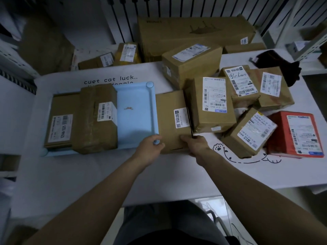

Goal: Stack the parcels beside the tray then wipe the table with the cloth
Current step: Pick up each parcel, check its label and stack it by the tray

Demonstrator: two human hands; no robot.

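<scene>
Gripping a flat parcel (pixel 172 121) at its near edge with both hands: left hand (pixel 150 147) curled round the near-left corner, right hand (pixel 193 145) pinching the near-right corner, thumb on top, other fingers hidden beneath. Plain brown cardboard, white printed label toward the right edge. Lying flat on the table (pixel 106 174), just right of the pale blue tray (pixel 136 96) and touching its rim, with a taller box (pixel 212 106) overlapping its right side.

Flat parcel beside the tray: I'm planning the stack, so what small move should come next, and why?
Probably let go of the flat parcel and lift the labelled box at its right onto it. The flat parcel already lies against the blue tray, the right hand grips its near edge, the left hand is at its near corner, and other parcels lie loose further right.
</scene>
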